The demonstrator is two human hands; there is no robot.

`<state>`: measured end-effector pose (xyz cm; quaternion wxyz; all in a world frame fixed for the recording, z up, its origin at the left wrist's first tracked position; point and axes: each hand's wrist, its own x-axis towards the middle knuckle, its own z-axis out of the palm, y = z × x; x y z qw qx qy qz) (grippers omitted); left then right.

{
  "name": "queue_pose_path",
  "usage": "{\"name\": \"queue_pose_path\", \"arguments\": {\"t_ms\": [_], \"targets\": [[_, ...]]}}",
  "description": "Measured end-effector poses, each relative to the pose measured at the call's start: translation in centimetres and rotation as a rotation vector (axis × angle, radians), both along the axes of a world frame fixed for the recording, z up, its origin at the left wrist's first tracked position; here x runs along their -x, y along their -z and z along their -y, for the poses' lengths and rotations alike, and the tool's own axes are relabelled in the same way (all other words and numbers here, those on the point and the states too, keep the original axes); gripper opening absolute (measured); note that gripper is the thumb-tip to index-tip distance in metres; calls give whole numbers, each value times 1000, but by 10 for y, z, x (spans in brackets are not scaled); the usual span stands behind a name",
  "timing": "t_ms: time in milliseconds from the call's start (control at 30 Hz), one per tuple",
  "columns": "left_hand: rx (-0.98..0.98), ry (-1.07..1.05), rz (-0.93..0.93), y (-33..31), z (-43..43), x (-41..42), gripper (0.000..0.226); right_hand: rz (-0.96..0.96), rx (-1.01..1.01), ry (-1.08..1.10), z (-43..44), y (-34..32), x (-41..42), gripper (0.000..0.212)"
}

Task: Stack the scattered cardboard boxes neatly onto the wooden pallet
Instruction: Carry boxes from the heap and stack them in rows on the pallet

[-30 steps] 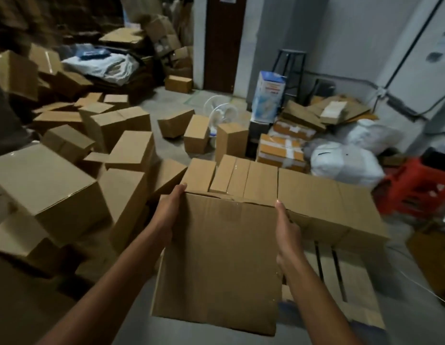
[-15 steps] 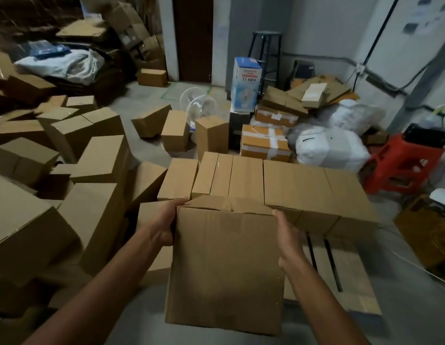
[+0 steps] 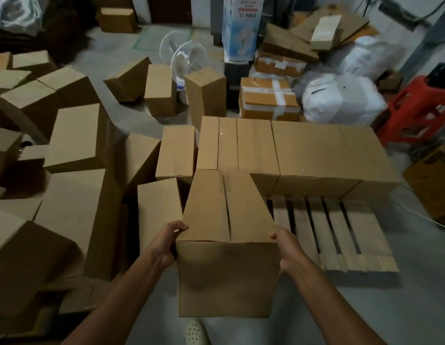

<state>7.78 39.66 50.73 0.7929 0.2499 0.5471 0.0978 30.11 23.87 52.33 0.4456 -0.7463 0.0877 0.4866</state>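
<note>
the grey concrete floor [image 3: 390, 307] runs under everything we see. across its left side lie the scattered cardboard boxes [image 3: 74, 138], tipped at many angles and leaning on one another. on the right the wooden pallet [image 3: 360, 235] lies flat with its near slats bare, and a row of boxes [image 3: 311, 150] stands side by side along its far edge. straight ahead of us is the held box [image 3: 226, 277], its long side pointing away and its top flaps closed along a middle seam. its far end reaches the left end of the row, but we cannot tell whether it rests on the slats. beyond the row sit a white sack [image 3: 341, 100], a red plastic stool [image 3: 415, 108], a taped parcel [image 3: 268, 98], an upright blue and white carton [image 3: 241, 26] and a small white fan [image 3: 189, 61]. our left hand [image 3: 164, 245] grips the box's near left corner, thumb at the top edge and fingers curled against the side. our right hand [image 3: 287, 247] grips the near right corner the same way. a pale shoe [image 3: 195, 332] shows below the box.
</note>
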Motion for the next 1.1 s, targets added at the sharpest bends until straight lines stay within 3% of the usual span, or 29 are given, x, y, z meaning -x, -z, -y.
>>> {"name": "queue_pose_path", "arguments": {"t_ms": [100, 167, 267, 533, 700, 833, 1100], "targets": [[7, -5, 87, 40, -15, 8, 36, -49, 95, -2, -20, 33, -1, 16], [-19, 12, 134, 71, -23, 10, 48, -48, 94, -19, -27, 58, -3, 11], [-51, 45, 128, 121, -35, 5, 63, -30, 79, -79, -33, 109, -8, 26], [-89, -109, -21, 273, -44, -6, 23, 33, 8, -61, -37, 257, -11, 56], [-36, -118, -129, 354, -33, 6, 56, 23, 49, -104, -29, 342, -4, 64], [-12, -36, -181, 396, -14, 21, 67, 15, 99, -163, -23, 389, 12, 68], [-99, 105, -189, 439, -28, 19, 45, 26, 160, -339, -28, 449, 12, 79]]}}
